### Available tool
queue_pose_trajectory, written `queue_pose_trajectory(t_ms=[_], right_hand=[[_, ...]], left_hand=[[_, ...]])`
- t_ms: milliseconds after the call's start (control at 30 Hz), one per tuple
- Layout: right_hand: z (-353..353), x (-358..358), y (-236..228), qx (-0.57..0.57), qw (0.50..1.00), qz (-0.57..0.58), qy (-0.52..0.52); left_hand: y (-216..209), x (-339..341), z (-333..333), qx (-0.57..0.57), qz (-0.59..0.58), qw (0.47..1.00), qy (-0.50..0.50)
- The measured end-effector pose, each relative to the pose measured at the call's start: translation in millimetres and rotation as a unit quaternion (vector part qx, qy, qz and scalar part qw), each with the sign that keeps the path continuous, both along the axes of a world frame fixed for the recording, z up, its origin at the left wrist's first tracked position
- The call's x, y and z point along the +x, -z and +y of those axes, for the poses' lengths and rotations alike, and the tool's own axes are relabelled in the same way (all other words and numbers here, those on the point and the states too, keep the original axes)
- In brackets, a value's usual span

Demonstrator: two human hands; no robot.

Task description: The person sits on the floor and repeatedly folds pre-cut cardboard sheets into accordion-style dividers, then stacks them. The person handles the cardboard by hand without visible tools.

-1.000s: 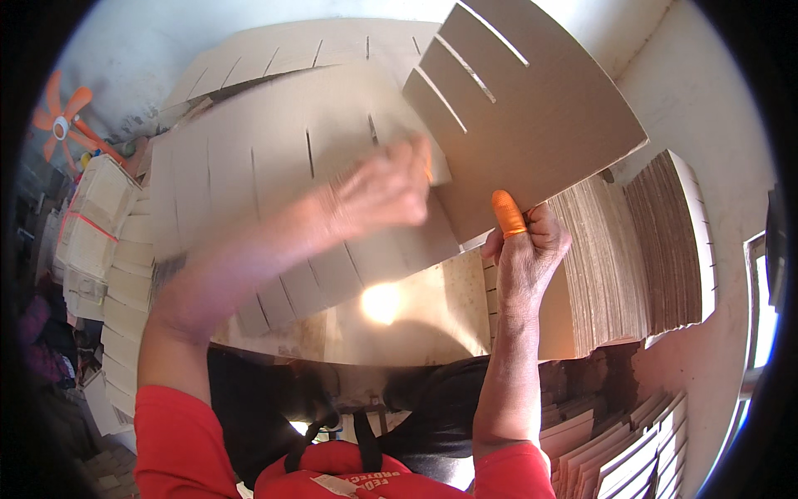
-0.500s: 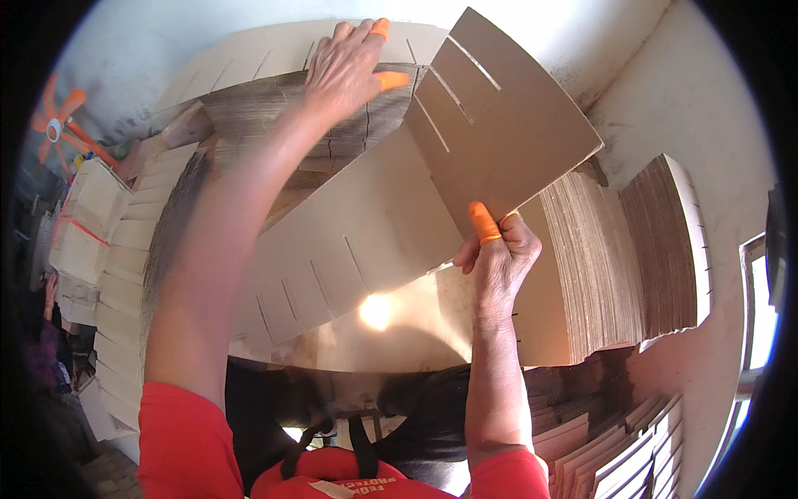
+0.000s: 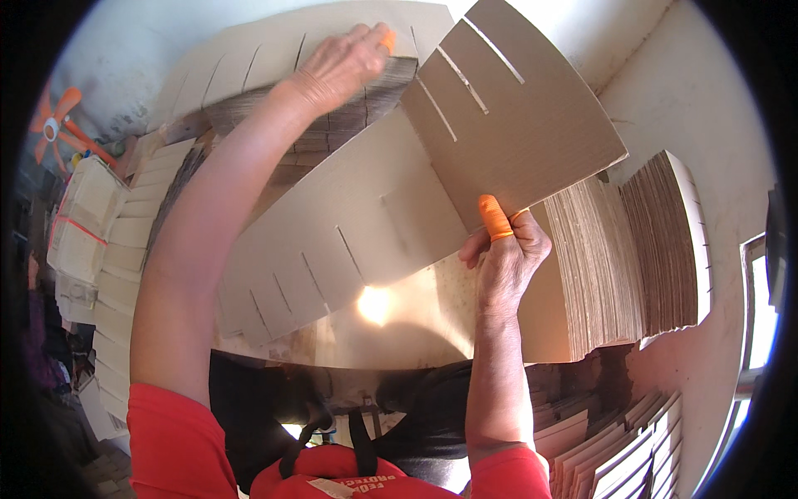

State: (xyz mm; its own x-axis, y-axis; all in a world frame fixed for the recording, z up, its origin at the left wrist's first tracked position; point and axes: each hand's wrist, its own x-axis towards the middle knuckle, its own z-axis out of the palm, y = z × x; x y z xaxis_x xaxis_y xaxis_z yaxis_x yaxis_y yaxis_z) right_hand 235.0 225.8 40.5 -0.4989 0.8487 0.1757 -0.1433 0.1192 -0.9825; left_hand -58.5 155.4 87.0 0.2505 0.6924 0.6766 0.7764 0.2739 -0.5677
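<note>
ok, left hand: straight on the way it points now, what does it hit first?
Likely the slotted top sheet of the back stack: the left hand overlaps it in view and the sheet runs on ahead. Touching or just above, I can't tell.

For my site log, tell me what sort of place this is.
Probably a cardboard workshop: slotted sheets stacked at the back, more stacks at right, and a slotted panel in the right hand.

The thumb of the left hand (image 3: pixel 347 63) is hidden, and the lower edge cuts off the red sleeves (image 3: pixel 176 437).
</note>
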Motion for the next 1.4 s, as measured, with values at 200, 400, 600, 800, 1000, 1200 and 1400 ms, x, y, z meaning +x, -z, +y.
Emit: queue_pose_trajectory(t_ms=[200,400,600,800,1000,1200,1400], right_hand=[[2,1,2,-0.017,1.0,0.006,0.001],[0,1,0,-0.004,1.0,-0.008,-0.001],[10,0,13,0.063,0.997,-0.034,0.002],[8,9,-9,0.12,0.992,-0.032,0.01],[5,11,-5,0.105,0.994,0.006,0.016],[10,5,16,0.133,0.989,-0.041,0.04],[9,4,17,0.115,0.992,-0.038,0.023]], left_hand=[[17,28,0,-0.094,-0.03,0.985,-0.145],[33,65,-13,-0.122,-0.043,0.986,-0.105],[36,117,-26,-0.128,-0.056,0.99,-0.008],[39,145,-39,-0.138,-0.039,0.989,0.023],[54,197,-57,-0.197,-0.07,0.973,0.099],[6,132,-35,-0.021,-0.381,0.91,0.162],[19,-11,23,0.064,-0.142,0.985,-0.077]])
